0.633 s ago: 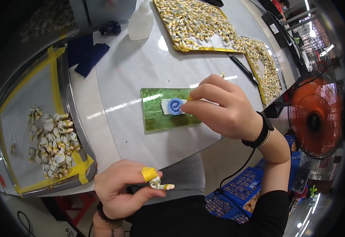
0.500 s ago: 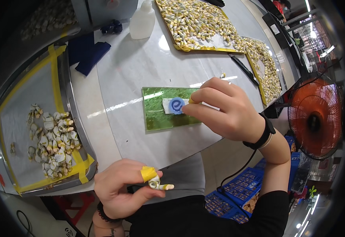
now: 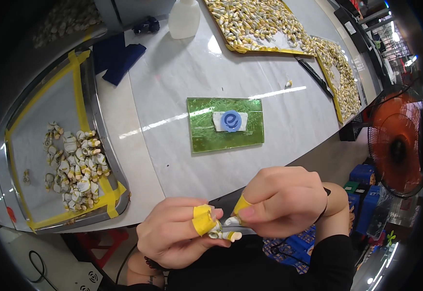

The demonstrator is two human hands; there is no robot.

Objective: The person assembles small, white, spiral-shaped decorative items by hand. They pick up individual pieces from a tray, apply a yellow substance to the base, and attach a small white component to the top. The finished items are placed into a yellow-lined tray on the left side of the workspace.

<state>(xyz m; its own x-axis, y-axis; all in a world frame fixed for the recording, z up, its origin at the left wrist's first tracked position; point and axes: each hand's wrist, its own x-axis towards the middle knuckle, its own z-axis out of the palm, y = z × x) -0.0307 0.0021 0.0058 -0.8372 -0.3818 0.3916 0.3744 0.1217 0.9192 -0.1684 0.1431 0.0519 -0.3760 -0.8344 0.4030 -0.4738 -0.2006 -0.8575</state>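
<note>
My left hand, yellow tape wrapped on its fingers, pinches a small white figurine part with yellow-green trim and a pale pink end. Close beside it, my right hand is closed on a small white piece, held between thumb and a taped finger. The white piece is near the figurine part; whether they touch I cannot tell. Beyond both hands, a green glassy slab lies on the table, bearing a white strip and a round blue disc with a dark curl of paste.
At left, a yellow-taped tray holds a heap of white figurine parts. Trays of small white-and-yellow pieces stand at the far right, near a black pen-like tool. A white bottle, blue cloth and orange fan surround the table.
My right hand has left the blue disc and come down beside my left hand. My left hand has moved right with the figurine part in it. The view has shifted slightly.
</note>
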